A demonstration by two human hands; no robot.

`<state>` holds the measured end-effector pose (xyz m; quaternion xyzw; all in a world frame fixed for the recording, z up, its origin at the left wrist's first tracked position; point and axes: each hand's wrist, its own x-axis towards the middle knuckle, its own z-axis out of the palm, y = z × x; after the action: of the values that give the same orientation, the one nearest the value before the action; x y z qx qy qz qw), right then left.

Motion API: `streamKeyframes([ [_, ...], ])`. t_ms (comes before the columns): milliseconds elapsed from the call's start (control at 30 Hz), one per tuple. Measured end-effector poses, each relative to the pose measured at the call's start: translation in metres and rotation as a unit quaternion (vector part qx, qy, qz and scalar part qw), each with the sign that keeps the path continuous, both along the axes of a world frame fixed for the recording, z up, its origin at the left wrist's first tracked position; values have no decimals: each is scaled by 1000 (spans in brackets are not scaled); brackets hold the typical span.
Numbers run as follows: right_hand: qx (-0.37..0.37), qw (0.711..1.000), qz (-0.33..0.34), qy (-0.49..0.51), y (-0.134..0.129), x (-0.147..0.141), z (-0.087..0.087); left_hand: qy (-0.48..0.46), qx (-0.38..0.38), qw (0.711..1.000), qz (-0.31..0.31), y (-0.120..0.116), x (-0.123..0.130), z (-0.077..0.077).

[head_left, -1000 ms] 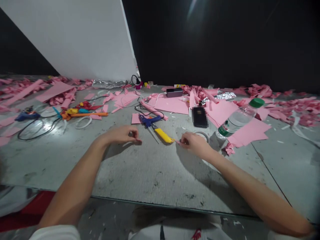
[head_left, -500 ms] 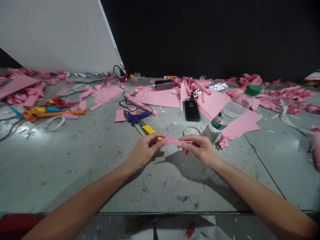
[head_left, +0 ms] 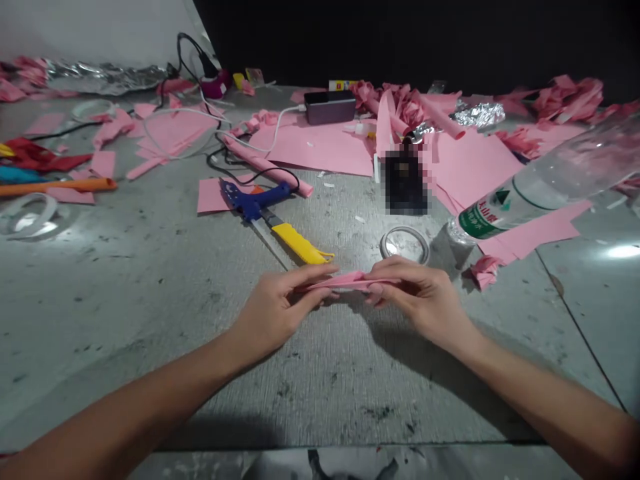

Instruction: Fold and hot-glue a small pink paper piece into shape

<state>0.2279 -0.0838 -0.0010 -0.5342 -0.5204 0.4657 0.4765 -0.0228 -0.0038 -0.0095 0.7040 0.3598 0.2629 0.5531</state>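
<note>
Between my two hands a narrow folded strip of pink paper [head_left: 350, 283] is held just above the table. My left hand [head_left: 280, 303] pinches its left end between thumb and fingers. At the other end, my right hand [head_left: 420, 293] grips it the same way, and part of the strip is hidden by the fingers. Just beyond my left hand lies a yellow-handled utility knife [head_left: 300, 245]. A blue glue gun [head_left: 260, 200] rests beside the knife. A roll of tape [head_left: 405, 245] lies flat beyond my right hand.
A clear plastic bottle [head_left: 500, 207] leans toward the right. Pink sheets [head_left: 320, 147], crumpled paper [head_left: 567, 100], foil [head_left: 107, 77] and a dark power bank [head_left: 330, 108] with a white cable lie toward the back. Orange and red pieces [head_left: 55, 187] sit at left.
My view has moved closer to the table and tipped down. Both hands still hold the pink paper, now turned more edge-on, with my left fingers stretched further along it.
</note>
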Motion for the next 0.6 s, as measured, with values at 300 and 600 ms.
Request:
streamKeyframes([
  [300, 34, 996, -39, -66, -8, -10, 0, 54, 81, 995, -23, -2, 0, 6],
  [600, 41, 995, -70, -58, -10, -17, -3, 40, 111, 991, -61, -8, 2, 5],
])
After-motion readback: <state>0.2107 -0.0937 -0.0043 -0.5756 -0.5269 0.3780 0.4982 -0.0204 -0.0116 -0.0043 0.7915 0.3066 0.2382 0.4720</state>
